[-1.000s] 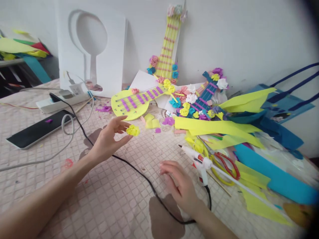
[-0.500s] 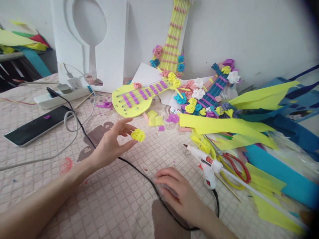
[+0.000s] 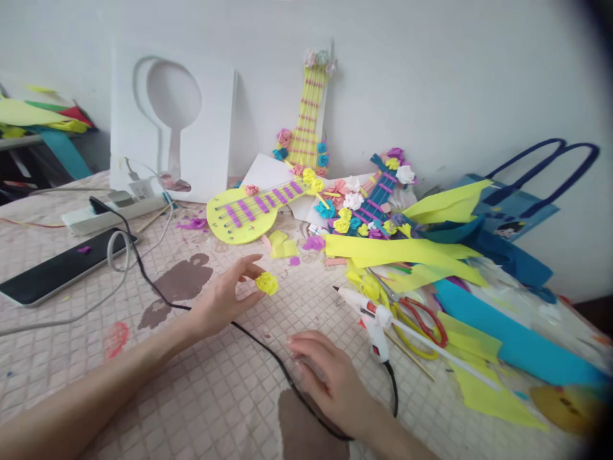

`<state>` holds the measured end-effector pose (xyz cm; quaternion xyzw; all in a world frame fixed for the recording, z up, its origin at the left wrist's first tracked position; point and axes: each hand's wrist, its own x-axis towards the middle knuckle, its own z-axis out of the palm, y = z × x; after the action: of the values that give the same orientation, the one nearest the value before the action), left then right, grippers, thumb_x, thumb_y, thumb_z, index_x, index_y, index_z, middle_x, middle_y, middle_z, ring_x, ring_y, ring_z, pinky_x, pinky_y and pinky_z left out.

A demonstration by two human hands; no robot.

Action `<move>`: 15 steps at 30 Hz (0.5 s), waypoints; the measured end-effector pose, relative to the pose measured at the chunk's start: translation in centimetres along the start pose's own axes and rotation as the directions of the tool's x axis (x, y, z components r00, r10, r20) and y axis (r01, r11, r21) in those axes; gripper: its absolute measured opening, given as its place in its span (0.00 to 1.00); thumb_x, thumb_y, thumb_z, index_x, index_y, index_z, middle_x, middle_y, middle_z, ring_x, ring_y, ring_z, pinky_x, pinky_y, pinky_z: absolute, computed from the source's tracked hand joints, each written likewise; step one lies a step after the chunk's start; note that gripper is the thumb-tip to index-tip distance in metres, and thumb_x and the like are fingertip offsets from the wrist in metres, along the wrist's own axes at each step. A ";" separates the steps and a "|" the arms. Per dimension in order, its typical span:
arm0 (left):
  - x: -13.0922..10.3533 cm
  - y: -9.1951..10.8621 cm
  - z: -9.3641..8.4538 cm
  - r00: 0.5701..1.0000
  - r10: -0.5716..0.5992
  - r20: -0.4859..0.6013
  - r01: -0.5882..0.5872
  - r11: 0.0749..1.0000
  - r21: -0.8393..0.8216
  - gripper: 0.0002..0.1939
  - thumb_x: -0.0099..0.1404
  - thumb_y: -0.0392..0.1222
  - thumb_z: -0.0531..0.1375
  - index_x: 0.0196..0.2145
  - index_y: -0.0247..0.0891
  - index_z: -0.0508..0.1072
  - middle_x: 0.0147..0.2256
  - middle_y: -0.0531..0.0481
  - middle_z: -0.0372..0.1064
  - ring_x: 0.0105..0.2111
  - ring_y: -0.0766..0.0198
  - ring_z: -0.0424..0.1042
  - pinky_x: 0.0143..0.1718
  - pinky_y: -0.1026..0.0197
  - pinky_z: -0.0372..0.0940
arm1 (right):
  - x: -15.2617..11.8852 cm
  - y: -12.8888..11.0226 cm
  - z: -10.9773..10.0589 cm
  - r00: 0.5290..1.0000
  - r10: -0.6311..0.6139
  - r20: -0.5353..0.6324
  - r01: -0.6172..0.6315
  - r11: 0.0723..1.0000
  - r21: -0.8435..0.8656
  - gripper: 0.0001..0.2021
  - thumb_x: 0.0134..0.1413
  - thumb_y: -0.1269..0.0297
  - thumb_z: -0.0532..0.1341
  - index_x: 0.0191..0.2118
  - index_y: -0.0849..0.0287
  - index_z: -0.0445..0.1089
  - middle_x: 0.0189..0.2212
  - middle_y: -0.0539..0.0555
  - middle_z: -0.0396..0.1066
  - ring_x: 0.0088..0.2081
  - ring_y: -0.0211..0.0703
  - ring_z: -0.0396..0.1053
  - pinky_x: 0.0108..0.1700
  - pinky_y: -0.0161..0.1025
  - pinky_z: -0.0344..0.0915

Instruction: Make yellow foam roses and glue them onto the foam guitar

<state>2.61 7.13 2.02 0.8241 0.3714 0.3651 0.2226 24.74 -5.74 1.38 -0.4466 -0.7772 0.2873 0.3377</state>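
Between the thumb and fingers of my left hand [image 3: 223, 300] is a small yellow crepe-paper flower [image 3: 267, 283], held just above the table. My right hand [image 3: 335, 377] rests low on the tabletop beside a black cord [image 3: 268, 347], its fingers loosely bent and the thumb apart, with nothing visible in it. To the right of that hand lies a white hot glue gun [image 3: 373, 319], nozzle pointing left, with a long glue stick out of its back. Beyond my left hand is a yellow paper guitar [image 3: 244, 223] with purple strips and strings.
Red-handled scissors [image 3: 424, 322], yellow paper strips [image 3: 397, 248] and a blue strip [image 3: 507, 332] crowd the right. A flower-covered blue guitar [image 3: 380, 195] and a tall yellow one [image 3: 309, 115] stand behind. A phone [image 3: 62, 265] and a power strip [image 3: 96, 217] lie left.
The view has tilted up and swung right, so the table things appear lower and farther left. My left hand still holds the flower; my right hand stays low on the table.
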 end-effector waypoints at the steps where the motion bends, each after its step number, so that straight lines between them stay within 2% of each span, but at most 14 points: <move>1: 0.3 0.1 0.2 1.000 0.010 0.008 -0.010 1.000 0.020 0.28 0.60 0.38 0.57 0.57 0.42 0.53 0.41 0.49 0.70 0.41 0.62 0.70 0.44 0.55 0.66 | 0.0 0.0 0.0 1.000 -0.003 -0.003 0.003 1.000 0.000 0.15 0.56 0.73 0.54 0.49 0.54 0.64 0.45 0.54 0.69 0.47 0.39 0.66 0.50 0.38 0.65; 4: 1.5 0.1 0.9 0.999 0.046 0.026 -0.048 0.993 0.107 0.28 0.59 0.37 0.57 0.56 0.41 0.54 0.42 0.47 0.69 0.43 0.59 0.70 0.47 0.51 0.65 | -0.1 0.0 -0.1 1.000 -0.012 0.003 0.012 1.000 -0.011 0.14 0.56 0.74 0.54 0.47 0.54 0.66 0.42 0.53 0.70 0.45 0.39 0.67 0.49 0.38 0.65; 6: 2.5 -0.4 1.3 0.998 0.049 0.043 -0.054 0.991 0.124 0.27 0.58 0.38 0.58 0.55 0.40 0.55 0.41 0.46 0.70 0.42 0.58 0.71 0.45 0.51 0.65 | -0.2 -0.1 -0.2 1.000 -0.021 -0.002 0.021 1.000 -0.016 0.14 0.56 0.73 0.54 0.46 0.55 0.67 0.42 0.53 0.71 0.44 0.39 0.68 0.48 0.38 0.65; 10: 4.1 -1.8 1.9 0.996 -0.052 0.072 0.045 0.995 0.093 0.27 0.58 0.40 0.58 0.54 0.37 0.57 0.41 0.44 0.70 0.41 0.57 0.72 0.43 0.52 0.66 | -0.4 -0.4 -0.3 0.999 -0.047 -0.015 0.047 0.999 -0.020 0.13 0.56 0.74 0.54 0.46 0.55 0.67 0.40 0.53 0.72 0.43 0.38 0.68 0.46 0.35 0.65; 15: 4.2 -2.5 2.3 0.997 -0.064 0.049 0.058 0.992 0.109 0.26 0.56 0.41 0.57 0.52 0.34 0.58 0.41 0.42 0.71 0.41 0.55 0.72 0.43 0.51 0.65 | -0.4 -0.2 -0.3 0.998 -0.064 -0.011 0.063 0.997 -0.039 0.13 0.55 0.75 0.54 0.45 0.56 0.68 0.38 0.52 0.72 0.41 0.37 0.69 0.44 0.34 0.64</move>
<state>5.18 11.75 0.83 0.8324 0.4096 0.3160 0.1985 25.04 -6.16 1.66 -0.4299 -0.7941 0.2587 0.3430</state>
